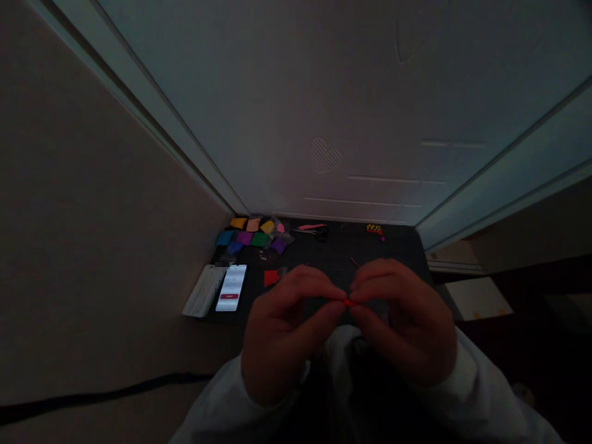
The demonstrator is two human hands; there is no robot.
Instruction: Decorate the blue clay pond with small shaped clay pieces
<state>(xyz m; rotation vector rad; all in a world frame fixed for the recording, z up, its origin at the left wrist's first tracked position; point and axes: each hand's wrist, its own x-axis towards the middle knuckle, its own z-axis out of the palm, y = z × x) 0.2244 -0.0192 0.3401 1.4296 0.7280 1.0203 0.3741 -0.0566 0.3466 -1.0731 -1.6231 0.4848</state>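
Note:
Between my fingertips, in front of my body, is a small orange-red piece of modelling clay (349, 303). My left hand (287, 333) pinches its left end with thumb and forefinger. The thumb and fingers of my right hand (407, 320) close on the other end. Most of the piece is hidden by the fingertips. Just behind my left hand lies a red clay packet (271, 278) on the dark table (314, 251).
Several coloured clay packets (244, 238) lie at the back left. Scissors (319, 232) are near the wall, and a red shape with yellow dots (374, 229) is at the back right. A lit phone (231, 288) and a white sheet (200, 291) sit at the left edge.

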